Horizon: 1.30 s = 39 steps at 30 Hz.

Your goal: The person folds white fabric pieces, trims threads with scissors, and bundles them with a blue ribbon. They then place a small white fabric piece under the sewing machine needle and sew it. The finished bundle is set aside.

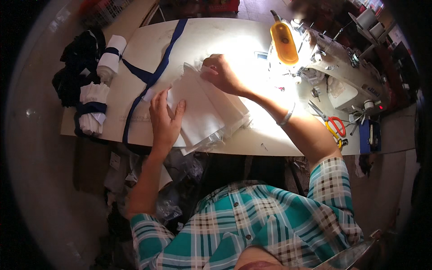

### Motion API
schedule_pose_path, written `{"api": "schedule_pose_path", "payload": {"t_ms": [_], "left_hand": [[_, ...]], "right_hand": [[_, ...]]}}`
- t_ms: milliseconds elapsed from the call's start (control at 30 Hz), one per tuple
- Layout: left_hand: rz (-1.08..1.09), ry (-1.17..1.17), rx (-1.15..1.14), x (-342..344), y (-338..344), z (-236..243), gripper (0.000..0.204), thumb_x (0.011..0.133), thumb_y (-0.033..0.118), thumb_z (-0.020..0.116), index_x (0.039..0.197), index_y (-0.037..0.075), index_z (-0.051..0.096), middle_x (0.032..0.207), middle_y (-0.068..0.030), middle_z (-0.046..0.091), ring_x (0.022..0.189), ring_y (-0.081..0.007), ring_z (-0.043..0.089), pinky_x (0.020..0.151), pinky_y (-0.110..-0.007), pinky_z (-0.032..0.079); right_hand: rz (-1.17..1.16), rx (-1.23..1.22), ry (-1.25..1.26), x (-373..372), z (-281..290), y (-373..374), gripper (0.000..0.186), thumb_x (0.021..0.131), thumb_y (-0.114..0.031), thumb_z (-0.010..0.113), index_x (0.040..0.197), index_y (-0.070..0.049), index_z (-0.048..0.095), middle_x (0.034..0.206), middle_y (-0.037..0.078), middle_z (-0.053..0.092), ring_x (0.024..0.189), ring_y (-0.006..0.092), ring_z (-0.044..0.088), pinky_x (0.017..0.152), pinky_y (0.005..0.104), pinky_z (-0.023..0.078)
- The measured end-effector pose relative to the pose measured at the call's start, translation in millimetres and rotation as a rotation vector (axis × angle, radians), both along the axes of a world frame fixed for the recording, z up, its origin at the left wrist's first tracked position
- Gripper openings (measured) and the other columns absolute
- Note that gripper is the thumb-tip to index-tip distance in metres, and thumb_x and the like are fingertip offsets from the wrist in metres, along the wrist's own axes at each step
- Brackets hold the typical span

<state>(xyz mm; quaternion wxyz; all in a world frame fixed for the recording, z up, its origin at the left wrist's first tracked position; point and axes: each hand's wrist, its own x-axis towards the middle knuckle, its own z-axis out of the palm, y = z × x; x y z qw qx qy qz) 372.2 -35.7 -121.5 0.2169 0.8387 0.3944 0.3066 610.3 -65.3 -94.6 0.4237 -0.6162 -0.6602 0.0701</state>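
A stack of white fabric pieces [193, 117] lies fanned on the table [234, 31], with clear plastic showing at its lower edge. My left hand [166, 119] is closed on the stack's left side, thumb on top and fingers along the edge. My right hand [218, 72] is curled shut on the upper edge of the pieces, near the bright glare. A navy fabric strip [175, 38] runs down the table just left of the stack.
A sewing machine [333, 67] with a yellow lamp [284, 45] stands at right, beside scissors [336, 128] and a blue box [369, 137]. Dark cloth bundles [76, 54], a white roll [110, 60] and a tied white bundle [92, 123] lie along the left side.
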Motion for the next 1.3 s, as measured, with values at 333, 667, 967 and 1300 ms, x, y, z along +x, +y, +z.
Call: {"api": "schedule_pose_path", "payload": {"t_ms": [333, 667, 967, 1300], "left_hand": [[0.181, -0.375, -0.663, -51.3, -6.2, 9.0, 0.080, 0.095, 0.037, 0.062, 0.151, -0.002, 0.021, 0.148, -0.0239, 0.037, 0.131, -0.0334, 0.043, 0.109, -0.044, 0.035], [-0.293, -0.477, -1.374, 0.3, -18.3, 36.3, 0.053, 0.094, 0.042, 0.064, 0.127, 0.002, 0.054, 0.114, -0.0056, 0.062, 0.102, -0.0162, 0.062, 0.086, -0.030, 0.051], [-0.289, -0.765, -1.113, 16.1, -19.6, 69.3, 0.087, 0.087, 0.054, 0.068, 0.145, 0.002, 0.029, 0.129, -0.0140, 0.052, 0.116, -0.0234, 0.053, 0.097, -0.038, 0.046], [0.107, -0.678, -0.942, 6.8, 104.8, 28.4, 0.081, 0.087, 0.057, 0.065, 0.137, -0.004, 0.046, 0.130, -0.0131, 0.055, 0.116, -0.0233, 0.056, 0.095, -0.034, 0.048]], "right_hand": [[-0.313, -0.702, -0.079, 40.9, 9.9, -31.6, 0.091, 0.087, -0.071, 0.050, 0.139, 0.003, 0.039, 0.135, 0.027, 0.042, 0.127, 0.0381, 0.043, 0.105, 0.0520, 0.038], [-0.152, -0.835, 0.306, -3.9, 29.3, -34.1, 0.093, 0.088, -0.069, 0.048, 0.146, 0.002, 0.036, 0.144, 0.027, 0.042, 0.136, 0.0388, 0.039, 0.113, 0.0441, 0.031], [-0.105, -0.607, 0.311, -3.6, 58.0, -0.2, 0.059, 0.089, -0.044, 0.066, 0.128, -0.001, 0.057, 0.110, 0.013, 0.065, 0.088, 0.0177, 0.064, 0.076, 0.0309, 0.052], [0.501, -0.314, 0.206, 10.5, -50.7, 221.7, 0.060, 0.091, -0.049, 0.060, 0.118, 0.004, 0.064, 0.110, 0.016, 0.069, 0.096, 0.0222, 0.065, 0.081, 0.0365, 0.051]]}}
